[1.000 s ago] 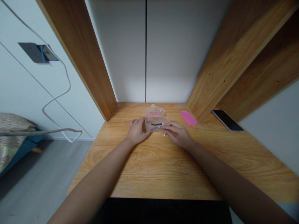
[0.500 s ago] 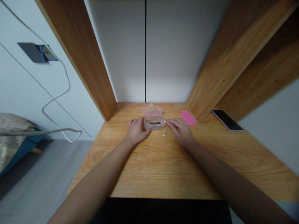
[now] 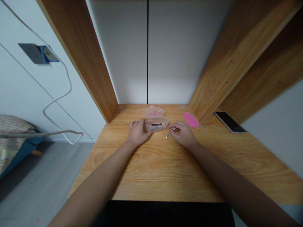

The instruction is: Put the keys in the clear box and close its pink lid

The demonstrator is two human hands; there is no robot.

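Note:
A small clear plastic case (image 3: 151, 128) stands on the wooden table with its hinged lid (image 3: 146, 111) tipped open toward the back. Inside it lies a slim dark item (image 3: 155, 125), too small to make out. My left hand (image 3: 137, 132) grips the case's left end, thumb at the front. Just right of the case, my right hand (image 3: 183, 134) is closed around a small shiny metal tool (image 3: 174, 128), its kind unclear and partly hidden by the fingers. Another small metal tool (image 3: 167, 135) rests on the table between the case and my right hand.
A pink oval piece (image 3: 190, 119) lies flat behind my right hand. Farther right, a phone-like dark-screened device (image 3: 230, 121) sits by the wooden upright (image 3: 213, 91). Wooden panels flank the table's back. At left, a white cable (image 3: 68, 78) hangs by the wall.
My right hand has drawn slightly away from the case's right rim, and the metal tool has turned back in its fingers. My left hand stays on the case, which has shifted slightly left.

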